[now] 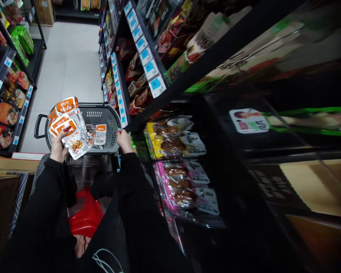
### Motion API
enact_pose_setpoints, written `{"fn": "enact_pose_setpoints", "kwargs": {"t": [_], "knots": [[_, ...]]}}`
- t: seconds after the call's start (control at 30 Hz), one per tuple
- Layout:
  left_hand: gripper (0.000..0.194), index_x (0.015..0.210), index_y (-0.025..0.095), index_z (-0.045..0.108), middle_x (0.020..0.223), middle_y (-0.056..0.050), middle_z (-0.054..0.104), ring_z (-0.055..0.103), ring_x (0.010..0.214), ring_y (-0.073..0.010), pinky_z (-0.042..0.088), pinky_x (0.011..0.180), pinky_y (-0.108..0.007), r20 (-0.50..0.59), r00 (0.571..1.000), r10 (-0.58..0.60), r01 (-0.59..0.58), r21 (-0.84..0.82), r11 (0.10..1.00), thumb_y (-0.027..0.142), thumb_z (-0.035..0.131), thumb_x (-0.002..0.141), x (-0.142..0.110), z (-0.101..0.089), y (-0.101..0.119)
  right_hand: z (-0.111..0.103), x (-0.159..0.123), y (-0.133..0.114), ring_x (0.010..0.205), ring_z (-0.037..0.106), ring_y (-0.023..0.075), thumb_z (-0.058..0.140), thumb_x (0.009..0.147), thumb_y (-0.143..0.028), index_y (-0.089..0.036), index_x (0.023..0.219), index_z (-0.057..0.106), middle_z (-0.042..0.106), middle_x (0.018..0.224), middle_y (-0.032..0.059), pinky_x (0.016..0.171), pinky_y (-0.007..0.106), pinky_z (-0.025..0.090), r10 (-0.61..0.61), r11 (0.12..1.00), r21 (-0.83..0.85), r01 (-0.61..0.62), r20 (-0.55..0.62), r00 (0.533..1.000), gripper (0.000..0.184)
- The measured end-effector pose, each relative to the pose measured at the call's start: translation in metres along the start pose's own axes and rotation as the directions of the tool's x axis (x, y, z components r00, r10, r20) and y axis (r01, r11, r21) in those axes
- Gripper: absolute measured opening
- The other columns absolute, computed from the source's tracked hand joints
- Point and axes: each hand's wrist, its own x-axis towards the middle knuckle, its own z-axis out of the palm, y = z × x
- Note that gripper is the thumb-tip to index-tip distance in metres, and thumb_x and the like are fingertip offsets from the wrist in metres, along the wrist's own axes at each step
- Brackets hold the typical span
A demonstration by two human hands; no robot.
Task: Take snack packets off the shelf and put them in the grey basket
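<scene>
Holds fanned orange-and-white snack pouches (77, 141) in left hand (59, 146), above left part of grey shopping basket (110, 117). Grasps them with thumb across front face; cannot tell how remaining fingers sit behind. Points orange ends away from body, toward basket's far rim; points white ends back toward body. Slants front pouch's long axis from basket's left side down toward right, crossing near rim in view. Clenches right hand (124, 141) on basket's right end; cannot tell whether around rim or handle. Has small orange-and-white packs (100, 131) inside basket, right of held pouches. Has yellow-edged packs (170, 142) and pink-edged packs (179, 185) right of basket, instant-food bowls (6, 113) left of it.
</scene>
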Motion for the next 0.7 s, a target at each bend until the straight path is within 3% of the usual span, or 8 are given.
{"fn": "enact_pose_setpoints", "kwargs": {"t": [0.07,0.13,0.23,0.3,0.43,0.57,0.7], "knots": [[0.056,0.109,0.021,0.064,0.11,-0.007,0.07,0.063,0.108,-0.0293,0.051,0.095,-0.04,-0.003,1.0,-0.008,0.008,0.007,1.0,0.013,0.077,0.056,-0.001,0.001,0.0,-0.003,-0.005,-0.004,0.092,0.066,0.0195,0.041,0.087,-0.02,-0.012,0.097,0.061,0.07,0.1,0.0132,0.082,0.034,0.051,-0.018,0.995,0.095,0.018,0.006,1.0,0.024],[0.055,0.108,0.02,0.064,0.109,-0.007,0.071,0.063,0.107,-0.0298,0.051,0.094,-0.04,0.004,1.0,-0.018,0.018,0.024,1.0,0.013,0.078,0.055,-0.002,0.002,-0.001,-0.008,-0.015,-0.012,0.087,0.066,0.0172,0.043,0.087,-0.027,-0.013,0.096,0.06,0.07,0.096,0.0104,0.077,0.031,0.052,-0.093,0.943,0.32,0.089,-0.004,0.996,0.023],[0.055,0.105,0.019,0.065,0.105,-0.007,0.072,0.064,0.107,-0.0306,0.051,0.094,-0.041,0.038,0.998,-0.051,0.049,0.052,0.997,0.011,0.079,0.052,-0.006,0.005,-0.005,-0.011,-0.038,-0.032,0.076,0.065,0.016,0.055,0.081,-0.043,-0.015,0.091,0.057,0.068,0.087,0.0072,0.067,0.029,0.053,-0.209,0.735,0.646,0.205,-0.071,0.975,0.03],[0.053,0.102,0.017,0.066,0.101,-0.008,0.073,0.064,0.106,-0.0307,0.051,0.094,-0.041,0.07,0.993,-0.095,0.09,0.077,0.993,0.011,0.08,0.051,-0.009,0.007,-0.009,-0.011,-0.052,-0.048,0.07,0.063,0.0142,0.06,0.075,-0.052,-0.017,0.093,0.055,0.067,0.087,0.0052,0.064,0.028,0.052,-0.244,0.642,0.732,0.227,-0.085,0.966,0.039],[0.05,0.098,0.014,0.066,0.098,-0.009,0.073,0.065,0.103,-0.0302,0.051,0.094,-0.041,0.141,0.971,-0.192,0.172,0.142,0.975,0.01,0.081,0.05,-0.017,0.011,-0.017,-0.005,-0.071,-0.069,0.07,0.062,0.0137,0.068,0.067,-0.054,-0.019,0.091,0.052,0.065,0.085,0.0026,0.065,0.027,0.052,-0.272,0.592,0.775,0.221,-0.066,0.96,0.045],[0.052,0.098,0.014,0.065,0.094,-0.01,0.073,0.068,0.096,-0.0293,0.052,0.091,-0.042,0.144,0.957,-0.253,0.227,0.171,0.959,0.012,0.082,0.049,-0.022,0.015,-0.019,0.0,-0.074,-0.07,0.069,0.06,0.0132,0.068,0.07,-0.048,-0.02,0.084,0.048,0.061,0.078,-0.0011,0.065,0.026,0.051,-0.275,0.63,0.739,0.239,-0.075,0.958,0.036],[0.049,0.097,0.015,0.065,0.094,-0.008,0.073,0.069,0.092,-0.0275,0.054,0.089,-0.04,0.166,0.952,-0.259,0.23,0.175,0.957,0.014,0.082,0.05,-0.021,0.015,-0.02,-0.001,-0.074,-0.068,0.069,0.06,0.0134,0.065,0.073,-0.047,-0.02,0.088,0.048,0.061,0.083,0.0007,0.063,0.026,0.051,-0.233,0.659,0.711,0.246,-0.118,0.965,0.034]]}}
